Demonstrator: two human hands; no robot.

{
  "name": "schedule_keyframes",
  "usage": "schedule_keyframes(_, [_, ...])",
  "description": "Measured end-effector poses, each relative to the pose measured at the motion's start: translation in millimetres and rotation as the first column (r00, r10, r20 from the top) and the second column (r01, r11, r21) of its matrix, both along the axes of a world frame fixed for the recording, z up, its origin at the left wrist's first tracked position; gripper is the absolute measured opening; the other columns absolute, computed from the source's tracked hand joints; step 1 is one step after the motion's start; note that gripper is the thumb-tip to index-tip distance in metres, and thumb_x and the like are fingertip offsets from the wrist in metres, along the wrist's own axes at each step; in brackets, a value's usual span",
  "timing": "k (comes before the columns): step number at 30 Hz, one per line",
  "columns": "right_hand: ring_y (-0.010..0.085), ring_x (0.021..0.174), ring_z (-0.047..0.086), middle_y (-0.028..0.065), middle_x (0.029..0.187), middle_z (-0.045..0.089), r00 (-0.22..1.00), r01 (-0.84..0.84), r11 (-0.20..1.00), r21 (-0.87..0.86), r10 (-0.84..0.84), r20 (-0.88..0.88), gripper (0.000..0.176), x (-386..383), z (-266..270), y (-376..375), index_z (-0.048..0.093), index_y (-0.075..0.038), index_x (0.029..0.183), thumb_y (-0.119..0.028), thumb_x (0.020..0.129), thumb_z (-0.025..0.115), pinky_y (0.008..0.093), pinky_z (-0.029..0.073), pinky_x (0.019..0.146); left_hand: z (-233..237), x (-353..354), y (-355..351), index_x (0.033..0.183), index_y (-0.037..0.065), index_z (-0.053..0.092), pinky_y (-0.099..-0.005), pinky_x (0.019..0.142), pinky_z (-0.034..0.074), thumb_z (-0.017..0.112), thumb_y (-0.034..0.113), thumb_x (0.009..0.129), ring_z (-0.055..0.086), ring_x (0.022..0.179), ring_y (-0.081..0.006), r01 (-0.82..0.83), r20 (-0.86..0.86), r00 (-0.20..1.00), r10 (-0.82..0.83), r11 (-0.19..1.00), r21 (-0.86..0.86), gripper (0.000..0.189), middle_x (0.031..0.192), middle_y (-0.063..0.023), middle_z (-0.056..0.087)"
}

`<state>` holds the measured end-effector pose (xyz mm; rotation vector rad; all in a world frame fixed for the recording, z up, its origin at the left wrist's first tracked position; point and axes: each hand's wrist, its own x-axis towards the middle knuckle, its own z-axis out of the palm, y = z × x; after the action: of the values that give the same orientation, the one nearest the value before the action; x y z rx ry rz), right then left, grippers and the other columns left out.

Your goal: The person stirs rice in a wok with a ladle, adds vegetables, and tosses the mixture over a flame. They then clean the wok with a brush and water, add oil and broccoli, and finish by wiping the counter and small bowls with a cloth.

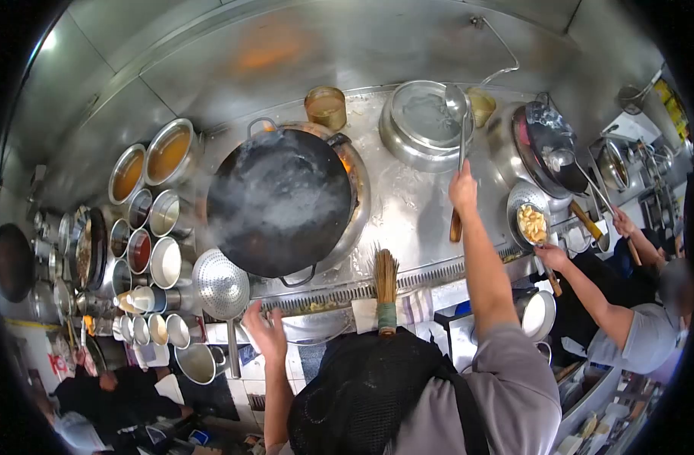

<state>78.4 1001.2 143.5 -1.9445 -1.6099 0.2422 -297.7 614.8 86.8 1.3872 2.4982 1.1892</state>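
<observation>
My right hand (462, 189) is closed round the handle of a long metal ladle (456, 104), whose bowl hangs over the rim of a round pot of water (425, 114). Left of the front edge, my left hand (266, 331) is raised with its fingers apart, holding nothing. It is near the handle of a perforated strainer (221, 283). A large black wok (282, 201), full of steam, sits tilted on a burner with orange flame at its right side. A bamboo brush (386, 292) stands at the counter's front edge.
Metal bowls (169, 152) and small containers of sauces (139, 251) crowd the left. A brass-coloured pot (326, 108) stands behind the wok. At right, a co-worker (639, 326) holds a strainer of pale food pieces (531, 223) and a ladle at another wok (567, 155). Another person is at lower left.
</observation>
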Motion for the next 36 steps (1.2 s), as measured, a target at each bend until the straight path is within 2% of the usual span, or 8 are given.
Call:
schedule_keyframes(4, [0.0435,0.068,0.066,0.0263,0.078,0.066,0.986,-0.097,0.993,0.064,0.087,0.139,0.035,37.3,-62.0,97.1,0.054,0.006,0.117,-0.020,0.094,0.053,0.0496,0.054,0.061,13.4,34.7,66.1,0.112,0.002,0.059,-0.0454,0.093,0.040,0.072,0.011,0.080,0.054,0.105,-0.0361,0.229,-0.107,0.971,-0.216,0.964,0.137,0.035,0.109,-0.0178,0.060])
schedule_keyframes(7, [0.0176,0.047,0.053,0.0077,0.062,0.056,0.602,-0.325,0.901,-0.288,-0.038,-0.798,0.019,30.3,-12.0,78.4,0.055,-0.001,0.091,-0.020,0.093,0.057,0.0319,0.045,0.042,-5.9,41.8,93.6,0.103,0.004,0.063,-0.0447,0.085,0.042,0.075,0.016,0.079,0.057,0.095,-0.0327,0.253,-0.029,0.967,-0.251,0.966,0.047,0.029,0.096,-0.0124,0.063])
schedule_keyframes(10, [0.0095,0.042,0.045,0.0027,0.060,0.051,0.287,-0.399,0.890,-0.223,-0.110,-0.952,0.016,29.4,19.5,30.6,0.053,-0.006,0.082,-0.016,0.094,0.057,0.0251,0.037,0.037,-22.5,43.9,101.7,0.088,0.006,0.062,-0.0450,0.077,0.041,0.073,0.021,0.081,0.057,0.086,-0.0309,0.215,-0.136,0.967,-0.217,0.976,-0.034,0.020,0.085,-0.0088,0.061])
schedule_keyframes(14, [0.0042,0.045,0.041,0.0028,0.071,0.053,0.196,-0.488,0.848,-0.205,-0.123,-0.973,0.011,12.2,81.5,-38.8,0.051,-0.006,0.103,-0.013,0.097,0.056,0.0205,0.032,0.035,-27.5,45.5,105.6,0.079,0.008,0.060,-0.0458,0.075,0.040,0.071,0.022,0.083,0.056,0.082,-0.0322,0.192,-0.188,0.963,-0.194,0.981,-0.032,0.018,0.079,-0.0101,0.060])
schedule_keyframes(21, [0.0041,0.044,0.040,0.0034,0.071,0.052,0.286,-0.665,0.701,-0.258,-0.081,-0.955,0.041,-39.8,120.7,-107.1,0.044,-0.002,0.132,-0.015,0.096,0.058,0.0194,0.031,0.034,-15.8,45.7,99.6,0.083,0.007,0.062,-0.0432,0.081,0.041,0.067,0.027,0.086,0.057,0.088,-0.0307,0.177,-0.108,0.977,-0.182,0.983,-0.050,0.021,0.085,-0.0098,0.062])
schedule_keyframes(29, [0.0087,0.045,0.044,0.0038,0.065,0.052,0.518,-0.711,0.676,-0.193,0.317,-0.795,0.055,-64.6,28.1,-103.7,0.038,-0.005,0.146,-0.014,0.095,0.057,0.0268,0.040,0.039,-10.0,44.0,92.6,0.083,0.007,0.062,-0.0438,0.080,0.042,0.068,0.029,0.086,0.058,0.089,-0.0311,0.174,-0.116,0.977,-0.178,0.984,-0.044,0.022,0.085,-0.0101,0.063])
schedule_keyframes(31, [0.0217,0.054,0.059,0.0125,0.071,0.062,0.780,-0.593,0.805,0.009,0.577,-0.244,0.058,-42.9,5.5,-73.3,0.040,-0.008,0.146,-0.014,0.092,0.059,0.0368,0.051,0.051,-9.5,47.2,94.8,0.080,0.009,0.062,-0.0446,0.074,0.042,0.070,0.028,0.084,0.058,0.085,-0.0314,0.140,-0.142,0.979,-0.148,0.988,-0.064,0.021,0.082,-0.0095,0.062])
schedule_keyframes(36, [0.0404,0.086,0.066,0.0243,0.095,0.067,0.929,-0.282,0.959,-0.038,0.283,0.240,0.056,9.8,20.4,-0.2,0.040,-0.012,0.144,-0.014,0.091,0.055,0.0497,0.053,0.075,-6.5,47.8,96.5,0.078,0.007,0.061,-0.0448,0.077,0.041,0.070,0.024,0.082,0.057,0.085,-0.0322,0.162,-0.132,0.977,-0.168,0.985,-0.054,0.020,0.082,-0.0110,0.061])
